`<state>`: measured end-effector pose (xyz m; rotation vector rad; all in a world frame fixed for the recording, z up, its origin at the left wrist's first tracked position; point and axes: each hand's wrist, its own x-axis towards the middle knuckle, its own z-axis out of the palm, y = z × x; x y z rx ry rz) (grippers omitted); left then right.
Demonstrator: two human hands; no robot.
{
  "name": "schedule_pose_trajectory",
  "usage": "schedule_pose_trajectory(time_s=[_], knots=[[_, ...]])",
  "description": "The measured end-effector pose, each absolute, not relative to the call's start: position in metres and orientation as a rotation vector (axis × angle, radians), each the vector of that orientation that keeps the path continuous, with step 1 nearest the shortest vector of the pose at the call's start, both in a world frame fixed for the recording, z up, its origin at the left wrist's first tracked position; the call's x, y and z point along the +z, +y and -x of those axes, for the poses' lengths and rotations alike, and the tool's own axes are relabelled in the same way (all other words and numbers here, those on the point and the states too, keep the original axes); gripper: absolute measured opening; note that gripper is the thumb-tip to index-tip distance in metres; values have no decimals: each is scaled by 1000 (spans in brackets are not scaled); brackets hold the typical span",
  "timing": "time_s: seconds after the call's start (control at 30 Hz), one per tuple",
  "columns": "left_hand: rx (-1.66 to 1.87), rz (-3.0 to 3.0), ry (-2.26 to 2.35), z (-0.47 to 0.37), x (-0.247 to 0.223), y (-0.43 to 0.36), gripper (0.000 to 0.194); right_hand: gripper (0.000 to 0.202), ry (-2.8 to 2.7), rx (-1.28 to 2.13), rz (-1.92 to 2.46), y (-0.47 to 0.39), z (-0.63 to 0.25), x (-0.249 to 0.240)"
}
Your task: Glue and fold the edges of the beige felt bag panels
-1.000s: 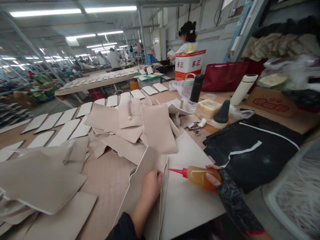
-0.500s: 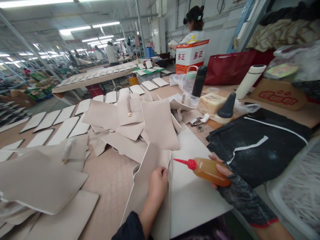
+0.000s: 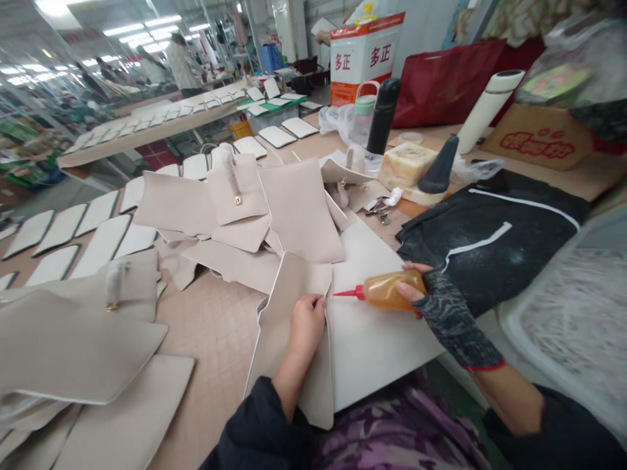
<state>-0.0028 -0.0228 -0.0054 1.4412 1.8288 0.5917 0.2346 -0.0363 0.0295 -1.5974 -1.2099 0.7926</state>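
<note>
My left hand (image 3: 307, 326) is closed in a pinch on the right edge of a beige leather bag panel (image 3: 279, 346), which lies folded on the table near my lap. My right hand (image 3: 416, 290), in a dark fingerless knit sleeve, grips an orange-brown glue bottle (image 3: 386, 289). The bottle lies sideways in the air with its red pointed nozzle (image 3: 349, 294) aimed left, close to the panel edge by my left fingers. Below it is a pale flat board (image 3: 377, 346). More beige panels (image 3: 301, 209), some with small gold fittings, are heaped just beyond.
A stack of beige panels (image 3: 73, 346) lies at left. White pads (image 3: 105, 241) line the far edge. At right are a black cloth (image 3: 494, 241), a white basket (image 3: 519, 326), a black bottle (image 3: 383, 117) and a tilted white flask (image 3: 490, 111). A red-and-white tin (image 3: 362, 62) stands behind.
My right hand has brought the glue bottle left and up, its nozzle nearer the panel edge. My left hand keeps its pinch. The head view has tilted down, showing more of my lap.
</note>
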Motion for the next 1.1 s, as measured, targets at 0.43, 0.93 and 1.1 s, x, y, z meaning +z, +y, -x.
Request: schedule_pose_trajectory(time_s=[0.43,0.93,1.1], knots=[[621,-1473,1800,4,-10,-22,26,44,-1377,506,1508,-24,-219,41],[664,-1494,1781,3,-9,-21,26,43,-1448,500,1523,-22,-225,33],[690,-1498,1765,4,-12,-21,26,40,-1525,498,1510,-30,-226,35]])
